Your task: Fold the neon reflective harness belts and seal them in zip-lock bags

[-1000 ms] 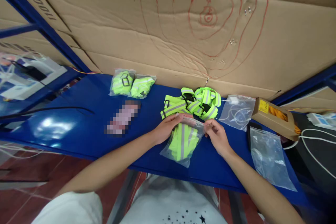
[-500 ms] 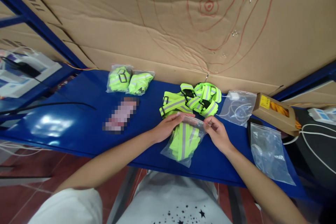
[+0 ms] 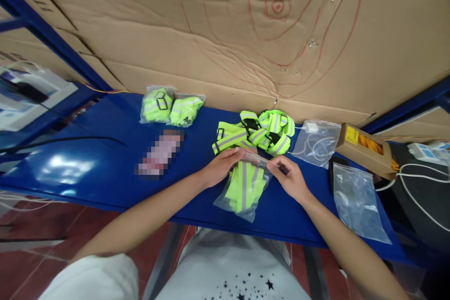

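A clear zip-lock bag (image 3: 253,213) lies near the front edge of the blue table, with a folded yellow-green reflective strap (image 3: 243,187) inside it. My left hand (image 3: 222,167) pinches the left end of the bag's top strip. At the strip's right end, my right hand (image 3: 288,176) grips it between thumb and fingers. Just behind the bag sits a loose pile of reflective straps (image 3: 260,133) with black buckles. Two filled bags, a left one (image 3: 157,105) and a right one (image 3: 186,110), rest at the back left.
An empty clear bag (image 3: 360,204) lies to the right. Behind it are a bag with a white cable (image 3: 316,143) and an open cardboard box (image 3: 367,150) holding something orange. A blurred-out flat object (image 3: 160,154) lies on the blue table (image 3: 116,168). Cardboard (image 3: 140,33) walls the back.
Both hands keep their hold on the bag's top strip. The right hand's fingers have shifted slightly left along it. The whole view has drifted a little.
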The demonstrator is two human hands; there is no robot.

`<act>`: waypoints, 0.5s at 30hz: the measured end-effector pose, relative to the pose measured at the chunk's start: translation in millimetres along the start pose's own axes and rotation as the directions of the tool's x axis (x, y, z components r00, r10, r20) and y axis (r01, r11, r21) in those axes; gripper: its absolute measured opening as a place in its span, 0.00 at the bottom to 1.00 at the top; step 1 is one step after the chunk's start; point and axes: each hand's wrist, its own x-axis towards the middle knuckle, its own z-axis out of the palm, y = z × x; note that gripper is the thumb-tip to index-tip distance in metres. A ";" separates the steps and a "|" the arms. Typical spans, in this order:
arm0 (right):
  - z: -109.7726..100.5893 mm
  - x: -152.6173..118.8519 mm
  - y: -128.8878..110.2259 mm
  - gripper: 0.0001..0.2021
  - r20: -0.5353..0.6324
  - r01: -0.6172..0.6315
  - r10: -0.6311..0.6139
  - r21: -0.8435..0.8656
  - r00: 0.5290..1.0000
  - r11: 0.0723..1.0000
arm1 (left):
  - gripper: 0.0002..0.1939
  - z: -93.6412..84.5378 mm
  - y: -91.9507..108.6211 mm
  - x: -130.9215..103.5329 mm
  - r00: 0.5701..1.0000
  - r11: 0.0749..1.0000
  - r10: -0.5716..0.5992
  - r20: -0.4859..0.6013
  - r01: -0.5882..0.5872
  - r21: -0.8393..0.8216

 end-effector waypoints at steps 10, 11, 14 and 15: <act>0.8 0.7 2.2 0.17 0.015 0.024 -0.024 0.034 1.000 0.999 | 0.29 -4.0 -7.0 -1.9 0.998 0.995 0.000 0.068 -0.007 0.099; 1.2 0.7 2.3 0.16 0.020 0.022 -0.023 0.035 1.000 0.999 | 0.28 -3.9 -7.7 -2.1 0.998 0.994 0.002 0.069 -0.010 0.107; 2.3 1.0 1.9 0.16 0.032 0.011 -0.012 0.039 0.999 0.999 | 0.28 -3.3 -10.2 -2.8 0.996 0.990 0.002 0.089 -0.014 0.142; 2.6 1.0 1.6 0.17 0.032 0.008 -0.009 0.041 0.999 0.999 | 0.27 -3.2 -11.1 -3.0 0.995 0.987 0.005 0.099 -0.021 0.161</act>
